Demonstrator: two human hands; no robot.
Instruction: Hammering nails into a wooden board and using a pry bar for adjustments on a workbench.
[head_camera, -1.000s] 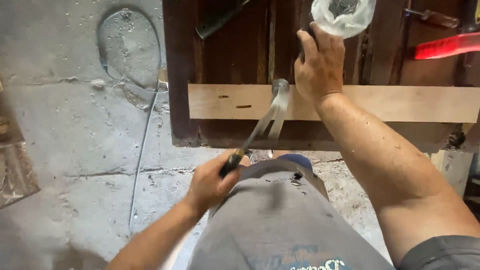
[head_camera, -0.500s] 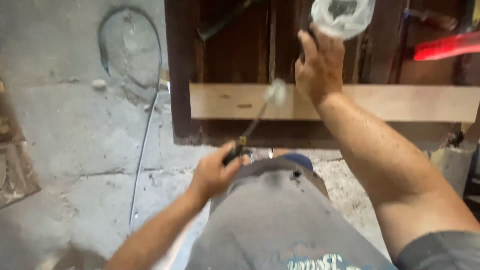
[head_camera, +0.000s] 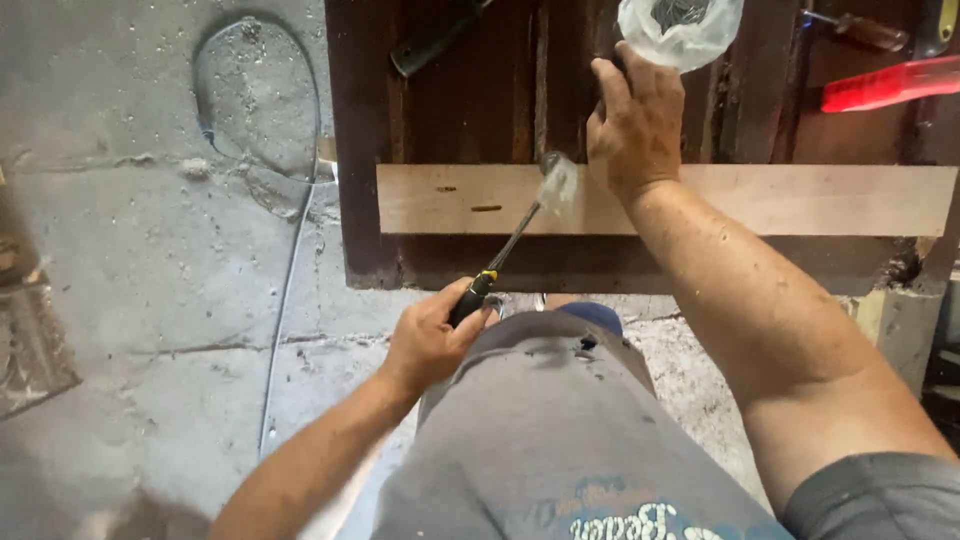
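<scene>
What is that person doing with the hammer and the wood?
A person is working over a pale wooden board that lies across a dark wooden frame. The left hand grips a hammer by its black handle, and the blurred head is right at the board. The right hand rests on the frame just above the board, beside the hammer head. A clear plastic bag and a red tool lie farther back. A thin cable lies on the concrete floor.

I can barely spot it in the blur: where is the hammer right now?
In the head view, the hammer is at centre, its handle in the left hand and its head over the pale plank, beside the right hand.
</scene>
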